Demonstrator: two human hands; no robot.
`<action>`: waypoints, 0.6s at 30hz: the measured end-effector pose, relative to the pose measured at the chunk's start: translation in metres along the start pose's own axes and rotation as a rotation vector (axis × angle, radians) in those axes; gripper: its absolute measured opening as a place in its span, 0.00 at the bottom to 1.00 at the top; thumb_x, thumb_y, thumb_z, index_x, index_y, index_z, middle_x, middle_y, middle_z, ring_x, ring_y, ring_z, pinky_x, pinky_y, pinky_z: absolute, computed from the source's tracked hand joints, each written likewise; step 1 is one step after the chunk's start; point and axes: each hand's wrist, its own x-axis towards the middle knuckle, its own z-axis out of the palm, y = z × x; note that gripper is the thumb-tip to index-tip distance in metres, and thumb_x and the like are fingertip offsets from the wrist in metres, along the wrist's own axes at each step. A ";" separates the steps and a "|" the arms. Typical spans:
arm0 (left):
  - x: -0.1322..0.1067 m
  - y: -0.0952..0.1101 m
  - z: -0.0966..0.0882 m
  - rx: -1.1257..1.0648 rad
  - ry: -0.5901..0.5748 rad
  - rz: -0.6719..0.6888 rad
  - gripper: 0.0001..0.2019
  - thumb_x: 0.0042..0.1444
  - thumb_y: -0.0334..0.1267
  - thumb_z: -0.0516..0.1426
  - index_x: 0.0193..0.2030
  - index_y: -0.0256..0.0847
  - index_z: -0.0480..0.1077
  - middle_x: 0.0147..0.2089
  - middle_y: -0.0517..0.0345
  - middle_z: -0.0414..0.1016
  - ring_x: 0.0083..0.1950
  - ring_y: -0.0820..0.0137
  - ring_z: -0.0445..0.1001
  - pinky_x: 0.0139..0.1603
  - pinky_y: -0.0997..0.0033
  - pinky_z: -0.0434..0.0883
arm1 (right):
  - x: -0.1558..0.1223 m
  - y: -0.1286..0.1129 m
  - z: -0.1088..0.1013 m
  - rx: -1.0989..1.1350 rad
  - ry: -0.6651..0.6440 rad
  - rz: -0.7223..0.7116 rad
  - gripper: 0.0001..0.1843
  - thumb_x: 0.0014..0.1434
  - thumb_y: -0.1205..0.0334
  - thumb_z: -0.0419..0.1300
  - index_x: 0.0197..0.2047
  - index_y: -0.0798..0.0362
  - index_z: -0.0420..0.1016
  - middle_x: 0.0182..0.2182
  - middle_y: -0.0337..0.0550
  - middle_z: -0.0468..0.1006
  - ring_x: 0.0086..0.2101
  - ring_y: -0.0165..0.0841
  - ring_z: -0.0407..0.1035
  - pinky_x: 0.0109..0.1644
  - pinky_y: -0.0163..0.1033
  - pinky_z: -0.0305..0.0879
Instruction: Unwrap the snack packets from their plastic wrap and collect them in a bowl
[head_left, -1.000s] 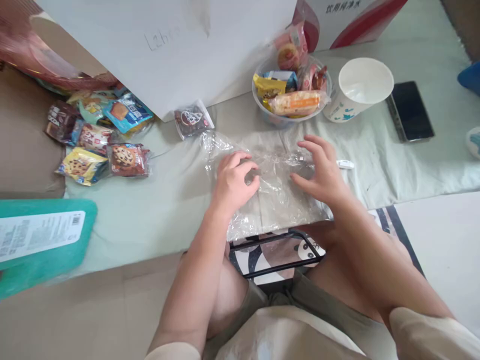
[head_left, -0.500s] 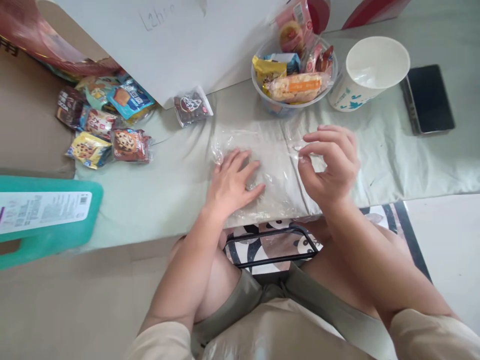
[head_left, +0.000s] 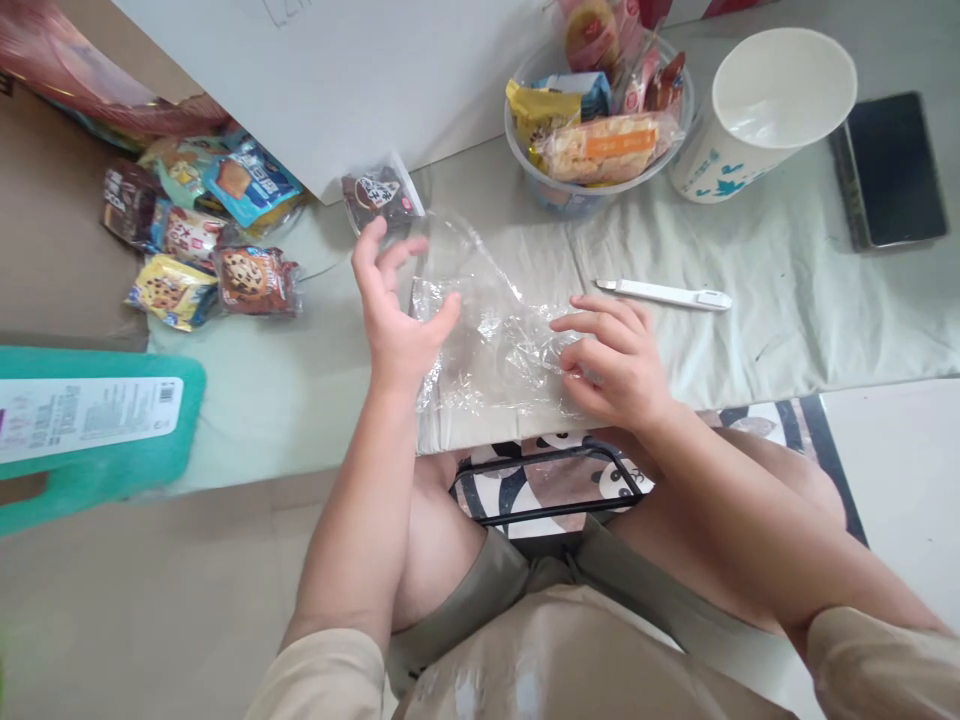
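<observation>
A crinkled clear plastic bag (head_left: pixel 495 340) lies on the cloth-covered table in front of me, its upper part lifted in a diagonal fold. My left hand (head_left: pixel 401 310) is raised at the bag's left side, open, with fingers bent and apart and nothing in them. Just beyond its fingertips sits a small dark snack packet (head_left: pixel 381 195). On the bag's right side, my right hand (head_left: pixel 615 360) has its thumb and a finger closed on the plastic. A slim white utility knife (head_left: pixel 664 293) lies on the cloth just beyond that hand.
A clear bowl (head_left: pixel 570 200) of wrapped snacks, a white paper cup (head_left: pixel 750 150) and a dark phone (head_left: pixel 896 170) stand along the far right. Several snack packets (head_left: pixel 255 275) lie at left beside a white box (head_left: pixel 360 80). A green plastic container (head_left: pixel 150 450) is at the left edge.
My left hand has lifted off the bag and moved left and away from me. My right hand has come left and nearer, drawing the plastic along. The knife now shows.
</observation>
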 end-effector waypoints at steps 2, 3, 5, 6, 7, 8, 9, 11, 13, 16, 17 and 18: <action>0.004 -0.008 0.003 -0.057 0.015 -0.051 0.29 0.52 0.39 0.67 0.59 0.49 0.63 0.46 0.56 0.76 0.53 0.62 0.76 0.61 0.56 0.71 | 0.000 0.001 -0.002 -0.005 0.022 0.020 0.11 0.52 0.73 0.59 0.35 0.46 0.66 0.47 0.38 0.83 0.55 0.45 0.77 0.56 0.52 0.65; 0.006 -0.013 0.004 -0.080 0.046 -0.078 0.23 0.54 0.39 0.66 0.56 0.48 0.65 0.42 0.58 0.75 0.48 0.64 0.77 0.59 0.58 0.72 | -0.001 0.003 -0.004 -0.009 0.036 0.036 0.12 0.53 0.72 0.60 0.36 0.46 0.68 0.49 0.39 0.82 0.55 0.46 0.77 0.56 0.53 0.66; 0.010 -0.023 0.003 -0.124 0.109 -0.121 0.12 0.57 0.40 0.62 0.47 0.45 0.69 0.37 0.60 0.73 0.41 0.67 0.76 0.54 0.61 0.73 | -0.001 0.008 -0.007 -0.013 0.061 0.084 0.14 0.54 0.70 0.62 0.42 0.45 0.71 0.53 0.43 0.79 0.55 0.47 0.76 0.56 0.54 0.67; 0.012 -0.028 0.001 -0.146 0.129 -0.133 0.07 0.59 0.41 0.61 0.43 0.45 0.70 0.35 0.60 0.72 0.40 0.68 0.76 0.53 0.61 0.74 | 0.000 0.011 -0.009 -0.009 0.067 0.122 0.17 0.54 0.69 0.63 0.47 0.44 0.72 0.55 0.46 0.78 0.56 0.48 0.75 0.56 0.55 0.68; 0.013 -0.031 -0.001 -0.166 0.137 -0.139 0.05 0.59 0.41 0.59 0.39 0.44 0.70 0.34 0.59 0.72 0.40 0.68 0.76 0.52 0.61 0.74 | 0.000 0.014 -0.010 -0.005 0.069 0.162 0.20 0.55 0.68 0.65 0.51 0.44 0.72 0.56 0.48 0.78 0.55 0.49 0.75 0.55 0.55 0.68; 0.014 -0.034 -0.004 -0.177 0.130 -0.140 0.05 0.60 0.42 0.59 0.38 0.44 0.69 0.35 0.59 0.73 0.41 0.67 0.77 0.53 0.60 0.74 | 0.001 0.018 -0.011 -0.007 0.065 0.195 0.21 0.55 0.67 0.65 0.53 0.45 0.72 0.55 0.49 0.79 0.53 0.48 0.75 0.54 0.54 0.69; 0.015 -0.035 -0.006 -0.176 0.110 -0.137 0.06 0.59 0.42 0.61 0.39 0.45 0.70 0.38 0.58 0.75 0.45 0.65 0.78 0.55 0.59 0.74 | 0.002 0.021 -0.012 -0.014 0.060 0.215 0.20 0.57 0.67 0.65 0.52 0.44 0.73 0.52 0.47 0.81 0.50 0.46 0.76 0.52 0.53 0.68; 0.014 -0.035 -0.007 -0.150 0.046 -0.115 0.15 0.53 0.44 0.66 0.46 0.47 0.71 0.50 0.56 0.78 0.57 0.61 0.77 0.60 0.57 0.74 | 0.004 0.025 -0.013 -0.040 0.058 0.202 0.13 0.59 0.68 0.64 0.46 0.44 0.75 0.43 0.41 0.83 0.44 0.41 0.76 0.50 0.51 0.67; 0.014 -0.033 -0.002 -0.125 -0.043 -0.074 0.30 0.47 0.43 0.72 0.56 0.51 0.68 0.61 0.56 0.75 0.66 0.58 0.73 0.65 0.54 0.71 | 0.006 0.026 -0.013 -0.056 0.058 0.141 0.08 0.61 0.68 0.63 0.40 0.44 0.75 0.38 0.38 0.83 0.41 0.39 0.76 0.49 0.49 0.65; 0.016 -0.029 0.010 -0.131 -0.126 -0.034 0.36 0.49 0.41 0.72 0.62 0.52 0.63 0.57 0.59 0.79 0.62 0.64 0.76 0.68 0.54 0.68 | 0.007 0.024 -0.014 -0.025 0.040 0.068 0.06 0.62 0.67 0.63 0.39 0.43 0.75 0.39 0.37 0.83 0.45 0.39 0.77 0.50 0.48 0.64; 0.017 -0.028 0.014 -0.131 -0.123 -0.042 0.33 0.52 0.39 0.70 0.63 0.50 0.62 0.51 0.60 0.80 0.57 0.68 0.78 0.67 0.55 0.69 | 0.006 0.023 -0.014 -0.019 0.032 0.061 0.06 0.63 0.66 0.63 0.38 0.43 0.75 0.39 0.37 0.84 0.46 0.39 0.77 0.50 0.48 0.64; 0.019 -0.027 0.017 -0.127 -0.111 -0.063 0.30 0.56 0.38 0.68 0.62 0.49 0.62 0.47 0.62 0.81 0.52 0.70 0.79 0.66 0.56 0.69 | 0.004 0.023 -0.015 -0.021 0.022 0.064 0.05 0.63 0.65 0.63 0.38 0.43 0.75 0.40 0.37 0.84 0.46 0.39 0.78 0.50 0.48 0.65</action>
